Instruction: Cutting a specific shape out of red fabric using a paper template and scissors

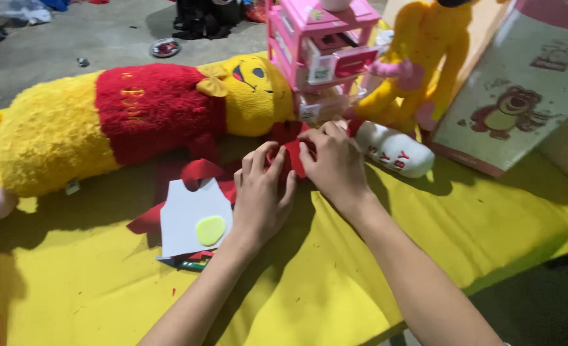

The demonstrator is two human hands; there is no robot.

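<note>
My left hand (261,195) and my right hand (335,163) meet over a small piece of red felt (295,156), and both pinch it between fingers and thumbs just above a yellow cloth (335,282). More red felt scraps (194,174) lie to the left of my left hand. Beside them lies a white paper sheet (185,214) with a pale green oval (210,230) on it. Much of the held piece is hidden under my fingers.
A big yellow plush bear in a red shirt (137,112) lies across the back. A pink plastic drawer unit (319,41), a yellow long-limbed plush (425,57), a white plush foot (396,150) and a printed box (521,90) stand at the right. Grey floor lies beyond.
</note>
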